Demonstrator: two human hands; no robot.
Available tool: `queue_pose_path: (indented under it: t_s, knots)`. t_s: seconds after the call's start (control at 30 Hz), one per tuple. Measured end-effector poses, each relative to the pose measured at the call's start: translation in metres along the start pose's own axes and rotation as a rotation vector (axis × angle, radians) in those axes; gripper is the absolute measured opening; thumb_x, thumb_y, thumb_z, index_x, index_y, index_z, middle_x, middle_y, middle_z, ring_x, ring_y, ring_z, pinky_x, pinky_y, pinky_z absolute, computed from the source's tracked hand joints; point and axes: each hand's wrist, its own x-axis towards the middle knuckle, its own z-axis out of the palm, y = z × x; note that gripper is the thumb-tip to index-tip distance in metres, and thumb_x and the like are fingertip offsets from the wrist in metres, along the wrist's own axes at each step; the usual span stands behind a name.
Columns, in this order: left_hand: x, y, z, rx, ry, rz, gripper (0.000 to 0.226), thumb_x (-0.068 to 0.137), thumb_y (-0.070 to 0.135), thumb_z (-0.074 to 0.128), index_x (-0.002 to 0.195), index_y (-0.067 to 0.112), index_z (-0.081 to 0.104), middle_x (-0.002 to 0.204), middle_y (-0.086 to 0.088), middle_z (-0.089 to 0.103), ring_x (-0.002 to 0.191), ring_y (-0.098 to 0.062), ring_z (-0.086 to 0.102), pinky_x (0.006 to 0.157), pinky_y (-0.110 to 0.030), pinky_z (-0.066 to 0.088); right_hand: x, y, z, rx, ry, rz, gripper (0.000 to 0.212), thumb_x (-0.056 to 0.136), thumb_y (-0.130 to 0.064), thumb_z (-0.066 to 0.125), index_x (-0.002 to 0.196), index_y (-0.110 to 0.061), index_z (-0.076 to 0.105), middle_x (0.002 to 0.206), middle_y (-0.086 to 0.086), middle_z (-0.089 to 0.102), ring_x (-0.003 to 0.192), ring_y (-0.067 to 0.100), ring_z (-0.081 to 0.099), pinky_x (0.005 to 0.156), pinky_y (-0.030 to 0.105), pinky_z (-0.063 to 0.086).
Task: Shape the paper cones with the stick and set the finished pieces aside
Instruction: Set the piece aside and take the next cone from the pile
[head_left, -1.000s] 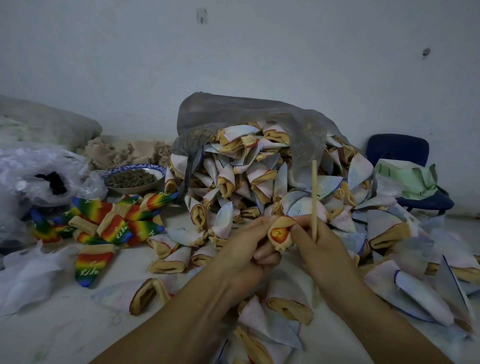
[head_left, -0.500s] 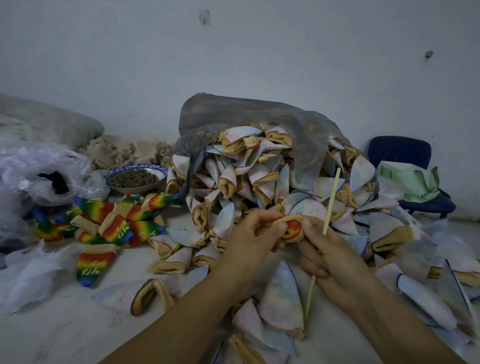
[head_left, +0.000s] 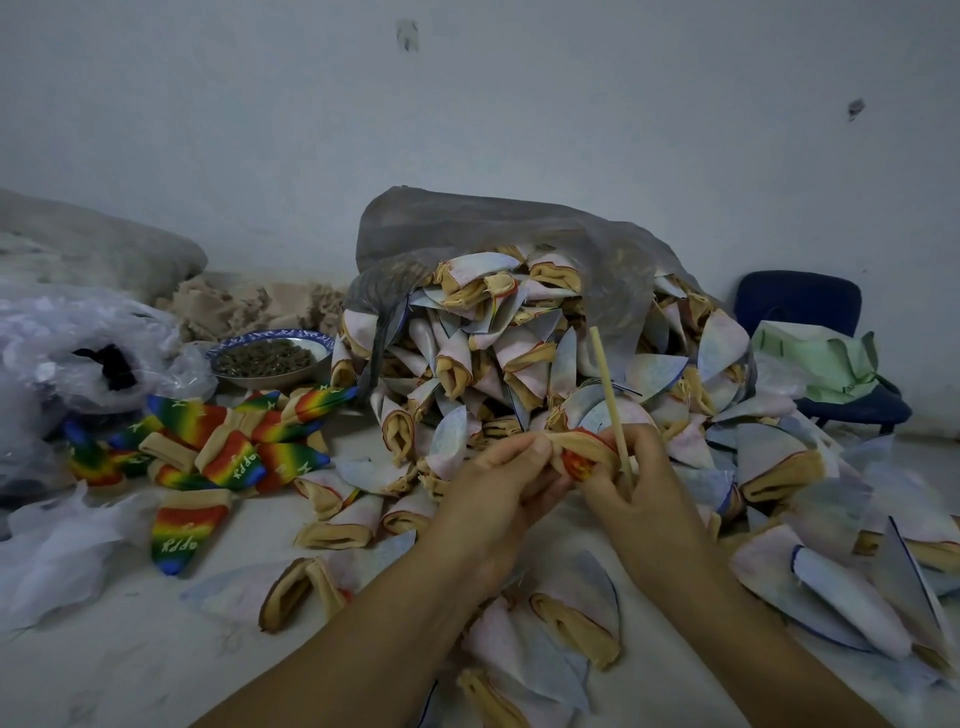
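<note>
Between the two bare hands, at the centre of the view, sits a small cone (head_left: 584, 457) of tan material with a red and orange patch. The left hand (head_left: 493, 488) pinches its left end between thumb and curled fingers. The right hand (head_left: 644, 488) curls round the cone's right end and also grips a thin pale stick (head_left: 607, 384), which rises from the fist and leans slightly toward 11 o'clock. Fingers hide the stick's lower tip, so whether it is inside the cone cannot be told.

Behind the hands, at 12 o'clock, a tall heap of pale cones (head_left: 498, 358) with tan folded mouths spills from a grey translucent bag (head_left: 467, 228). More of them lie loose at 3, 5 and 6 o'clock, some under the forearms. At 9 o'clock lies a cluster of rainbow-striped pieces (head_left: 234, 447). Toward 10 o'clock sit a blue-rimmed bowl (head_left: 270, 358) of dark bits and a crumpled clear plastic bag (head_left: 78, 353). At 2 o'clock a dark blue chair (head_left: 800, 306) carries pale green folded sheets (head_left: 821, 364).

Everything rests on a pale, scuffed surface (head_left: 130, 665) against a plain white wall (head_left: 467, 104).
</note>
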Motion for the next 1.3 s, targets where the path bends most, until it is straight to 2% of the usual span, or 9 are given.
queue_pose_path:
  t_s: [0.13, 0.27, 0.4, 0.53, 0.83, 1.03, 1.1, 1.2, 1.3]
  knots:
    - [0.001, 0.003, -0.004, 0.037, -0.060, -0.075, 0.018, 0.099, 0.014, 0.052, 0.106, 0.009, 0.068, 0.090, -0.002, 0.072, 0.078, -0.008, 0.067, 0.070, -0.023, 0.051, 0.002, 0.002, -0.003, 0.032, 0.048, 0.048, 0.012, 0.086, -0.019, 0.060, 0.086, -0.028, 0.051, 0.083, 0.000, 0.060, 0.066, 0.002, 0.057, 0.051, 0.009, 0.044]
    - [-0.001, 0.004, -0.004, 0.046, -0.104, -0.094, 0.018, 0.099, 0.017, 0.051, 0.101, 0.013, 0.068, 0.089, 0.000, 0.072, 0.078, -0.009, 0.065, 0.071, -0.024, 0.048, 0.004, 0.006, -0.010, 0.016, -0.016, 0.146, 0.011, 0.091, -0.027, 0.057, 0.083, -0.027, 0.063, 0.061, -0.012, 0.061, 0.053, 0.000, 0.055, 0.045, 0.009, 0.040]
    - [0.000, 0.003, -0.001, 0.044, -0.076, -0.064, 0.019, 0.101, 0.016, 0.048, 0.096, 0.012, 0.066, 0.092, -0.004, 0.068, 0.087, -0.016, 0.059, 0.069, -0.024, 0.049, 0.005, 0.003, -0.011, 0.622, -0.097, 0.367, 0.018, 0.096, -0.018, 0.048, 0.084, -0.010, 0.059, 0.043, -0.006, 0.032, 0.035, 0.005, 0.025, 0.033, 0.017, 0.026]
    - [0.000, 0.001, -0.001, 0.055, -0.026, -0.077, 0.019, 0.100, 0.013, 0.051, 0.092, 0.013, 0.068, 0.090, -0.005, 0.068, 0.082, -0.013, 0.059, 0.062, -0.020, 0.051, 0.005, -0.008, -0.015, 0.995, -0.230, 0.462, 0.036, 0.096, -0.016, 0.043, 0.064, -0.012, 0.060, 0.046, -0.006, 0.036, 0.032, 0.002, 0.023, 0.030, 0.013, 0.024]
    - [0.006, 0.003, -0.002, -0.214, 0.017, -0.151, 0.018, 0.100, 0.008, 0.048, 0.101, 0.002, 0.064, 0.082, -0.010, 0.069, 0.064, -0.011, 0.061, 0.050, -0.016, 0.048, -0.002, -0.005, -0.003, 0.446, -0.084, 0.346, 0.018, 0.101, -0.021, 0.039, 0.095, -0.011, 0.053, 0.044, -0.009, 0.033, 0.038, 0.003, 0.026, 0.036, 0.017, 0.027]
    - [0.000, 0.008, -0.001, -0.356, -0.094, -0.207, 0.024, 0.081, 0.003, 0.058, 0.102, -0.007, 0.065, 0.090, -0.018, 0.068, 0.058, -0.011, 0.059, 0.045, -0.015, 0.046, -0.001, -0.005, -0.001, 0.553, -0.130, 0.385, 0.022, 0.101, -0.019, 0.039, 0.087, -0.010, 0.055, 0.047, -0.005, 0.031, 0.037, 0.004, 0.022, 0.035, 0.017, 0.022]
    - [-0.001, 0.007, -0.003, -0.108, -0.051, -0.087, 0.018, 0.088, 0.016, 0.062, 0.101, 0.005, 0.068, 0.094, -0.009, 0.070, 0.068, -0.010, 0.064, 0.055, -0.016, 0.049, 0.000, -0.004, -0.005, 0.642, -0.145, 0.415, 0.027, 0.100, -0.016, 0.038, 0.077, -0.012, 0.050, 0.048, -0.005, 0.031, 0.036, 0.003, 0.020, 0.033, 0.016, 0.021]
    - [-0.003, 0.007, -0.007, 0.536, 0.017, 0.298, 0.033, 0.088, 0.062, 0.056, 0.115, 0.044, 0.061, 0.122, 0.016, 0.061, 0.104, 0.004, 0.061, 0.074, -0.015, 0.050, 0.003, -0.004, -0.011, 0.710, -0.109, 0.431, 0.033, 0.100, -0.018, 0.039, 0.068, -0.015, 0.043, 0.047, -0.006, 0.027, 0.035, 0.003, 0.018, 0.031, 0.015, 0.020]
    - [-0.006, 0.006, -0.003, 0.700, -0.163, 0.511, 0.051, 0.079, 0.061, 0.062, 0.127, 0.057, 0.045, 0.141, 0.034, 0.036, 0.126, 0.015, 0.041, 0.094, -0.011, 0.046, 0.002, -0.006, -0.011, 0.710, -0.115, 0.421, 0.030, 0.100, -0.020, 0.040, 0.072, -0.013, 0.048, 0.046, -0.006, 0.033, 0.036, 0.003, 0.022, 0.031, 0.015, 0.021]
